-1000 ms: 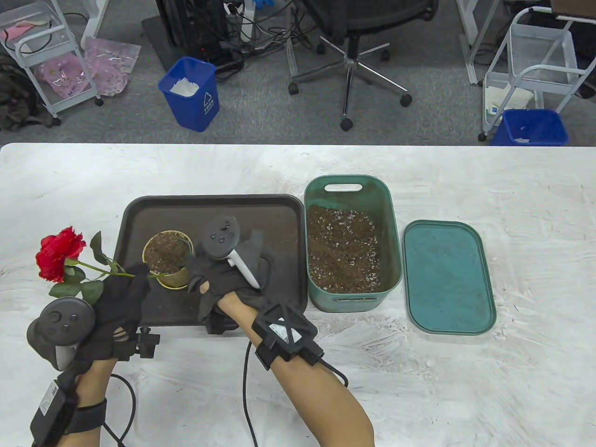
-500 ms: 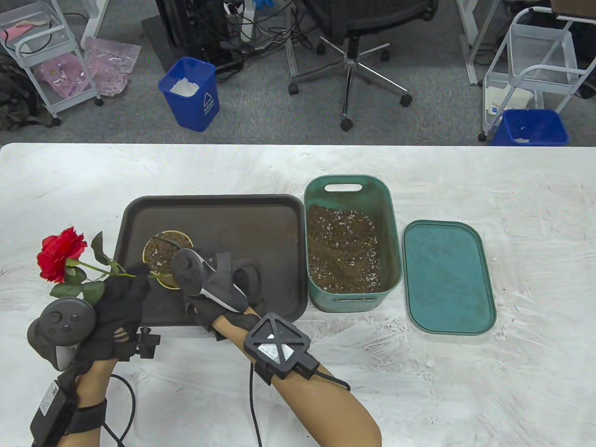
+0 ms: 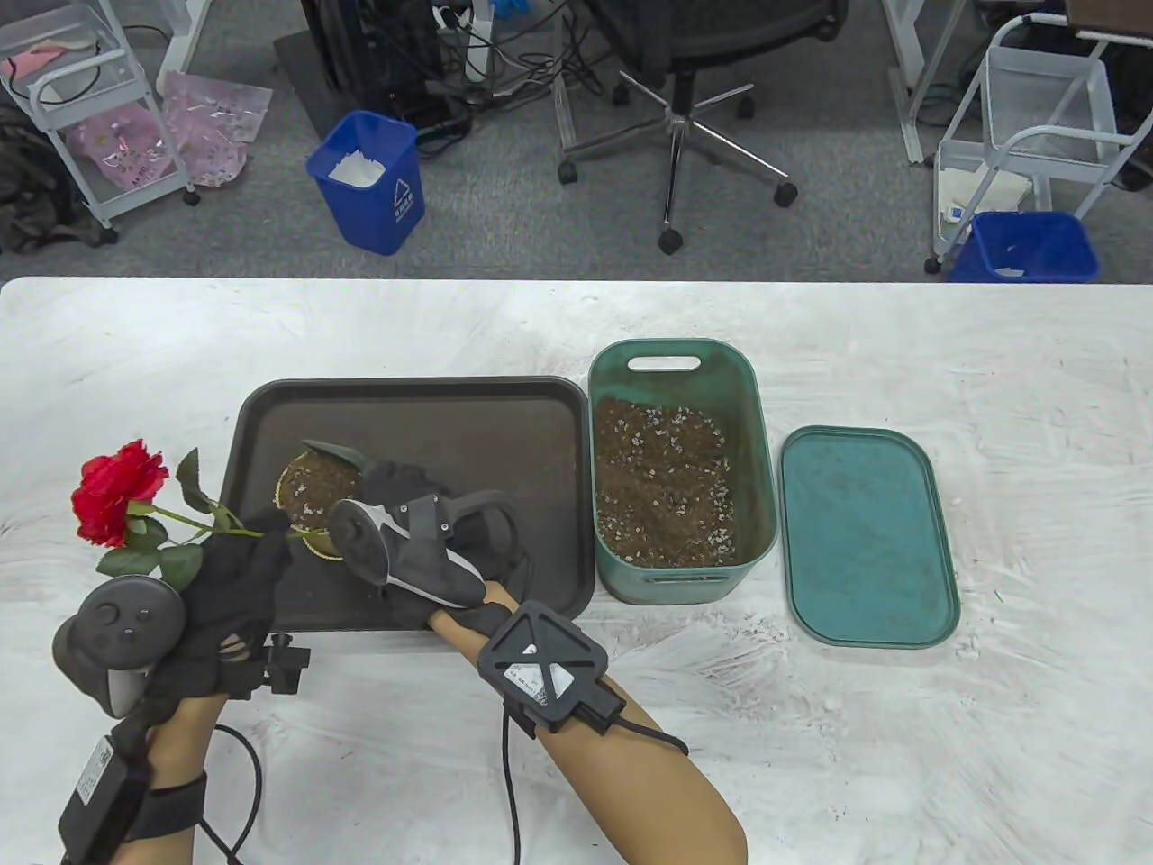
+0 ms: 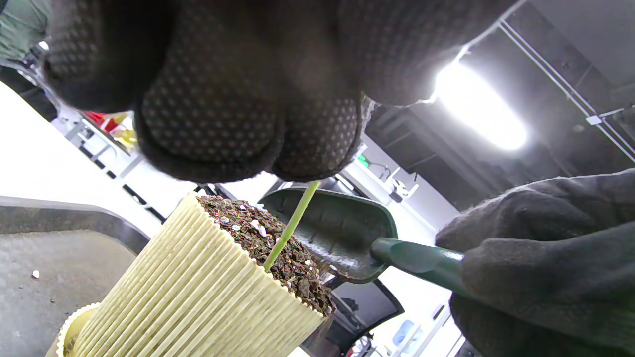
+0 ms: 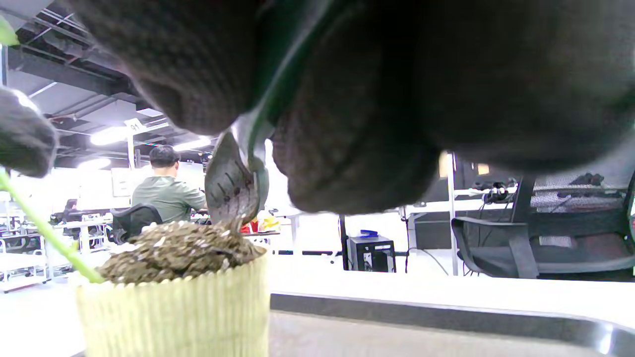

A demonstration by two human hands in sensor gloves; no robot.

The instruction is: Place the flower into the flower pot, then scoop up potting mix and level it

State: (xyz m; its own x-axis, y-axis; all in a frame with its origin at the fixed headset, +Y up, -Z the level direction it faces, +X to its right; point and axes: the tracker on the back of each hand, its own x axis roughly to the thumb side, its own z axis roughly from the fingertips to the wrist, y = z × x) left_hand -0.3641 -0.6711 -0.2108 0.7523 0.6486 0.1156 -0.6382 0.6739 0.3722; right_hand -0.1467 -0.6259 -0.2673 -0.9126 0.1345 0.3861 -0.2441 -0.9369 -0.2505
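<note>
Flower pot [image 3: 317, 497], ribbed, pale yellow: stands on the dark tray [image 3: 468, 414], left-front part; potting mix [image 4: 258, 238] heaped above the rim, not level. Flower [image 3: 117, 491], red: stem leans from the mix out past the pot's left side, bloom well left of the pot, over the tabletop [image 3: 901, 721]; not upright. Left hand [image 3: 230, 595]: just left-front of the pot, fingers pressed together, pinching the stem just above the mix (left wrist view). Right hand [image 3: 423, 532]: just right of the pot, curled round the handle of a green trowel [image 4: 332, 238]; blade at the pot's far rim, tip touching the heap (right wrist view). Change vs 1 s ago: right hand then sat lower beside the pot w/ mix lying flatter; since then wrist has rolled over, blade has come over the pot's top, and the mix now shows white flecks, piled up. Reads as a scoop just delivered; blade now looks empty. Judgement: filling about done; levelling remains, plus straightening the stem. Green bin of mix [image 3: 682, 468]: right of the pot, touching the tray's right edge, approx. half full. Bin lid [image 3: 867, 536]: further right, flat on tabletop, apart from the bin.
</note>
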